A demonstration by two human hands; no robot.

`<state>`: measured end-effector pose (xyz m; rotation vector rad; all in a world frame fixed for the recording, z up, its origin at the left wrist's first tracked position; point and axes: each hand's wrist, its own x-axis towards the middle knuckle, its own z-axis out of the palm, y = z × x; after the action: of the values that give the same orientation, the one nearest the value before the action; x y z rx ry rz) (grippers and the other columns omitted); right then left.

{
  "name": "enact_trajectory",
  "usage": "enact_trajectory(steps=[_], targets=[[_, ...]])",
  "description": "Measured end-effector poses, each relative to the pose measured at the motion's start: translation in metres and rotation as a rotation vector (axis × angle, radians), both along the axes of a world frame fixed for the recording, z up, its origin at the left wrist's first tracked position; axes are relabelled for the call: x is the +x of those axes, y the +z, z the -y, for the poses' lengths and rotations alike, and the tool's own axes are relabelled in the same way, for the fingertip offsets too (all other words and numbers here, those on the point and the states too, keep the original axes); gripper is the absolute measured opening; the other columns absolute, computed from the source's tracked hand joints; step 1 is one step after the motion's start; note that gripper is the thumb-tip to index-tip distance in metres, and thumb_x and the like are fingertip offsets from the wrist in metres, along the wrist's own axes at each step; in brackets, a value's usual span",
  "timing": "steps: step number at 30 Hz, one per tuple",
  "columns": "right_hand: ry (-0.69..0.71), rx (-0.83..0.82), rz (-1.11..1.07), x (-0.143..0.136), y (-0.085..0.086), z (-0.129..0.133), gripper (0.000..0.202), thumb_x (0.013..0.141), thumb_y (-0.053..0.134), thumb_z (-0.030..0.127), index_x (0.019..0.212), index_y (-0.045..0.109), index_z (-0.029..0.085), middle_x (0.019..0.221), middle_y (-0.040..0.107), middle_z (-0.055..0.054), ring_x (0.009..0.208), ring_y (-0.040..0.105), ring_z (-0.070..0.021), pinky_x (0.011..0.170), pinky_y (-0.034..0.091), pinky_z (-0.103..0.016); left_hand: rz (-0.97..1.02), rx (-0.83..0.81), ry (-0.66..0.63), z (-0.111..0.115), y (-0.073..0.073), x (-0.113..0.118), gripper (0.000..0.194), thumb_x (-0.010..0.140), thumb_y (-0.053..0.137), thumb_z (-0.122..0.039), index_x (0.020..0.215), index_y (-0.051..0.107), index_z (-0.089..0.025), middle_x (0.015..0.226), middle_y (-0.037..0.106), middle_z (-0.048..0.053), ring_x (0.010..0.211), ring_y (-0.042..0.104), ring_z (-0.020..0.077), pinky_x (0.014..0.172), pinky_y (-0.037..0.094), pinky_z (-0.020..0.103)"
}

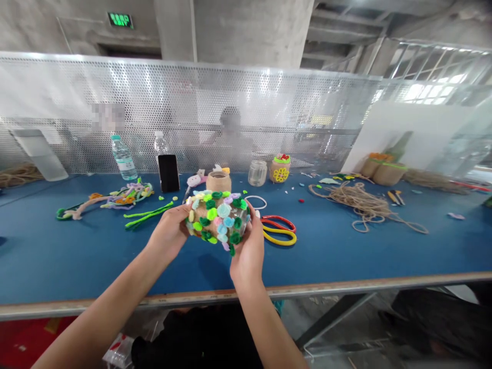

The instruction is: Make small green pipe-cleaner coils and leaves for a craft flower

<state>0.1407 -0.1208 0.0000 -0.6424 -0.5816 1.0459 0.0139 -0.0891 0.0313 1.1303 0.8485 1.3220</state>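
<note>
L hand (173, 225) & R hand (249, 248) hold a jar (209, 214) btwn them, approx. ctr of frame, sideways above the blue table (326, 264); fingers behind it mostly hidden. Jar's dotted w/ coloured tufts (223, 210). Green stems (163, 208) lie near L hand, red & yellow loops (282, 243) just beside R. Phone (169, 174) stands left of ctr; twine pile (351, 200) mid-right.

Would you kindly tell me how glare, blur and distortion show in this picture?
Head view: bright glare streaks the perforated screen; head view: the far right edge looks soft and smeared; head view: the frosted bottle leans, perhaps from wide-lens stretching; head view: the decorated jar is comparatively clear.
</note>
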Motion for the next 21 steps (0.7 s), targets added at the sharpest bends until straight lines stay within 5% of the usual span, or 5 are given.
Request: enact_trajectory(steps=[7, 12, 15, 18, 21], targets=[[0.028, -0.112, -0.216, -0.003, -0.006, -0.007, 0.037, 0.085, 0.042, 0.039, 0.117, 0.053, 0.023, 0.109, 0.066, -0.004, 0.101, 0.062, -0.02, 0.085, 0.052, -0.039, 0.021, 0.217, 0.136, 0.023, -0.007, 0.016, 0.027, 0.068, 0.071, -0.041, 0.073, 0.065, -0.015, 0.065, 0.062, 0.0, 0.057, 0.054, 0.0104, 0.053, 0.041, 0.019], [0.103, -0.164, -0.317, 0.002, -0.009, -0.016, 0.02, 0.081, 0.044, 0.026, 0.09, 0.061, 0.021, 0.09, 0.07, -0.003, 0.094, 0.065, -0.0184, 0.088, 0.05, -0.037, -0.014, 0.323, 0.18, 0.028, -0.005, 0.019, 0.025, 0.074, 0.066, -0.043, 0.072, 0.064, -0.018, 0.06, 0.055, -0.003, 0.054, 0.048, 0.0093, 0.05, 0.037, 0.019], [0.17, -0.177, -0.358, 0.006, -0.009, -0.02, 0.022, 0.081, 0.039, 0.028, 0.078, 0.06, 0.022, 0.077, 0.069, -0.003, 0.085, 0.067, -0.0207, 0.082, 0.052, -0.042, -0.252, 0.452, 0.28, 0.03, -0.001, 0.018, 0.025, 0.079, 0.061, -0.042, 0.07, 0.063, -0.019, 0.06, 0.054, -0.003, 0.054, 0.046, 0.0102, 0.051, 0.039, 0.02], [0.197, -0.158, -0.383, 0.007, -0.011, -0.02, 0.025, 0.083, 0.038, 0.033, 0.073, 0.059, 0.022, 0.07, 0.067, -0.003, 0.078, 0.067, -0.021, 0.077, 0.053, -0.044, -0.601, 0.676, 0.435, 0.033, 0.002, 0.019, 0.024, 0.084, 0.053, -0.035, 0.069, 0.06, -0.019, 0.059, 0.054, -0.003, 0.059, 0.05, 0.0124, 0.074, 0.049, 0.026], [0.208, -0.149, -0.401, 0.008, -0.013, -0.017, 0.021, 0.082, 0.044, 0.033, 0.068, 0.056, 0.022, 0.06, 0.063, -0.001, 0.069, 0.065, -0.0187, 0.075, 0.054, -0.041, -0.735, 0.899, 0.497, 0.033, 0.002, 0.02, 0.022, 0.086, 0.048, -0.026, 0.068, 0.057, -0.018, 0.056, 0.049, -0.004, 0.055, 0.047, 0.0109, 0.098, 0.042, 0.038]])
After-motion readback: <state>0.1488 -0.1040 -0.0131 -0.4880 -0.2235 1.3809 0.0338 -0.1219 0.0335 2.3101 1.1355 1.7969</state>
